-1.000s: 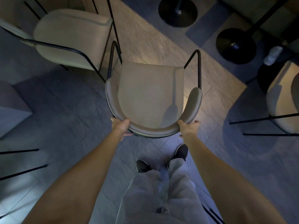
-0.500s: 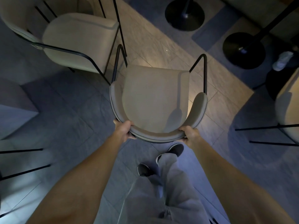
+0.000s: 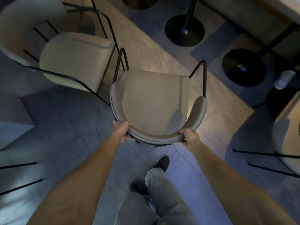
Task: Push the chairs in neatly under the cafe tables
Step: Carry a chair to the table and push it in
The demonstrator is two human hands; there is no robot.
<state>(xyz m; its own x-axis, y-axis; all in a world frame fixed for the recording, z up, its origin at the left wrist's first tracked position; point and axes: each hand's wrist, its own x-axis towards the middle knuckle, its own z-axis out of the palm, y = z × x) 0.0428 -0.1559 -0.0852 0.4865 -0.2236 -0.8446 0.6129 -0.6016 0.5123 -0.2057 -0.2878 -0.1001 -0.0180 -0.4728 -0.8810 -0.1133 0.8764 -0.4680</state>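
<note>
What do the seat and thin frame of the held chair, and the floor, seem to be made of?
Seat: beige padded upholstery, matte, probably fabric or faux leather; a piped seam rims the backrest.
Frame: thin black tube, likely painted metal, bent in smooth curves.
Floor: stone-look tiles, with visible grout lines.

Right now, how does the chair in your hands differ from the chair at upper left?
The middle beige padded chair with black tube frame is gripped at its curved backrest by the left hand and right hand; the upper-left beige chair is untouched. The middle chair faces away from the person; the other faces right. Both share padding and frame.
</note>
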